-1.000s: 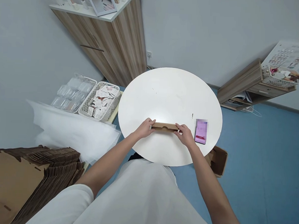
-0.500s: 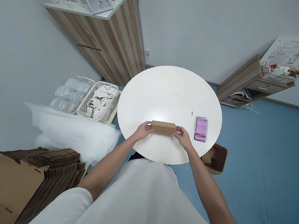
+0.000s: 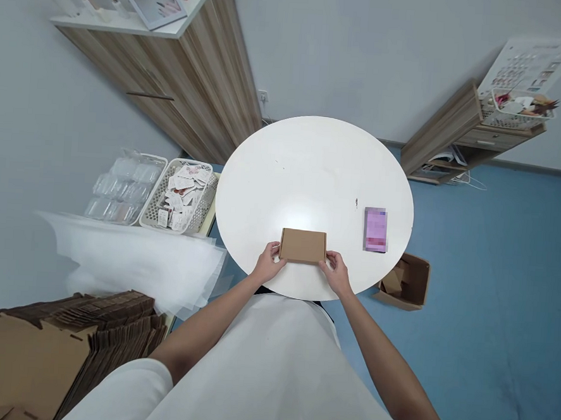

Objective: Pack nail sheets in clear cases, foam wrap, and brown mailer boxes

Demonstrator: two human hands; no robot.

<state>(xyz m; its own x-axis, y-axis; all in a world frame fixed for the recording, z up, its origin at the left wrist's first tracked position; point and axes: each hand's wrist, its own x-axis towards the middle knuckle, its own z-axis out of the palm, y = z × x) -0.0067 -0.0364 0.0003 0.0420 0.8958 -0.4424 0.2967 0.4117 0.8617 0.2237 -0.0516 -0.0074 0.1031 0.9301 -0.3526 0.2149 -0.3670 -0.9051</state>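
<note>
L hand (image 3: 268, 264) & R hand (image 3: 336, 277) grasp cardbd box (image 3: 303, 246) at opp. ends, grip part-spread.

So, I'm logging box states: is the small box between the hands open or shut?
Shut: the small box shows a flat, unbroken top with no flap raised, between the left hand and right hand.

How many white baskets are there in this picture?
3. One basket with clear packs and another basket with small papers stand side by side left of the round table; the third basket is on the wooden cabinet at right. More could be hidden.
</note>
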